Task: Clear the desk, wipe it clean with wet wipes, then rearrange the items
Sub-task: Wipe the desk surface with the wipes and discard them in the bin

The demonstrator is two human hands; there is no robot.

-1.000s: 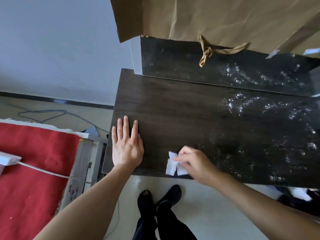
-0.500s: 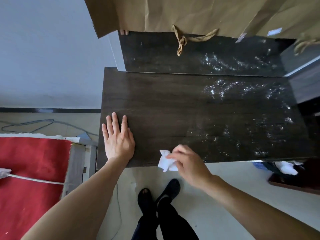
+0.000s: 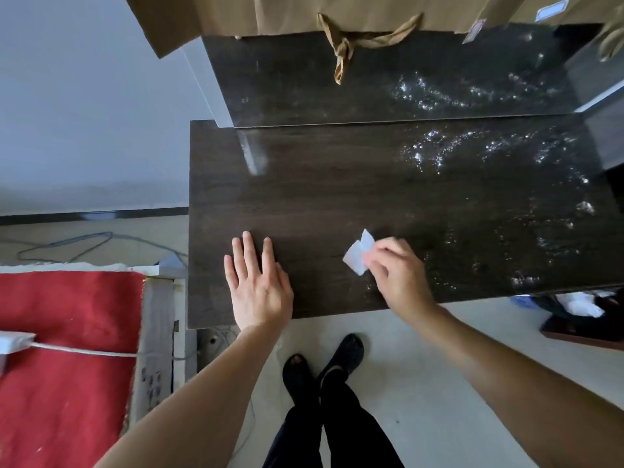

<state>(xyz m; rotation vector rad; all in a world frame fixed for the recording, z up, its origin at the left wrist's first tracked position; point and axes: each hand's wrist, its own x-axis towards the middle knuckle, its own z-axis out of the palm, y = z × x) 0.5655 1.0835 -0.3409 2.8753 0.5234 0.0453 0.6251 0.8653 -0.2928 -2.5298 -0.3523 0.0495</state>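
Observation:
A dark wooden desk (image 3: 337,184) fills the middle of the view, its right half glinting with wet streaks. My right hand (image 3: 398,275) pinches a small folded white wet wipe (image 3: 358,253) and presses it onto the desk near the front edge. My left hand (image 3: 258,287) lies flat on the desk's front left part, palm down, fingers slightly spread, holding nothing.
A raised dark back shelf (image 3: 371,79) carries brown paper bags (image 3: 304,11) with a knotted handle (image 3: 341,45) hanging over it. Left of the desk lies a red cloth (image 3: 67,349) with a white cable. Cables run along the floor. White items sit on the floor at right (image 3: 580,305).
My right hand has slid the wipe away from the front edge, farther onto the desk and to the right. My left hand stays flat in place. The camera view shifted.

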